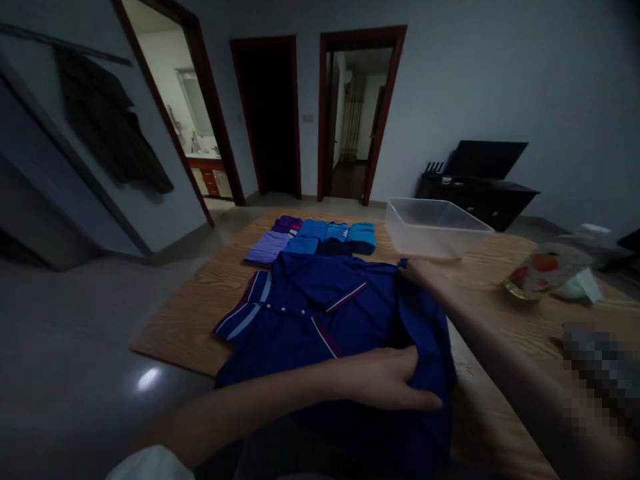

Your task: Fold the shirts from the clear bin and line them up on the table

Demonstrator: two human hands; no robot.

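A dark blue polo shirt point(300, 340) lies across the near part of the table, its striped collar point(245, 303) pointing left and its buttons facing up. Both sleeves are folded inward, with red and white bands at the cuffs. My right hand point(417, 272) pinches the shirt's far right edge, where the cloth lifts a little. Lower down, my left hand point(387, 377) rests on the shirt near its right side, thumb apart from the fingers; some fingertips are hard to see against the cloth. Just beyond the shirt, several folded garments point(313, 230) in purple, blue and black lie in rows.
A clear plastic bin point(425, 240) stands at the table's far right. Nearer on the right are a bottle of yellowish liquid point(543, 270), a pale crumpled packet point(580, 287) and a blurred dark object point(605, 367). The wooden table's point(175, 327) left edge drops to a shiny floor.
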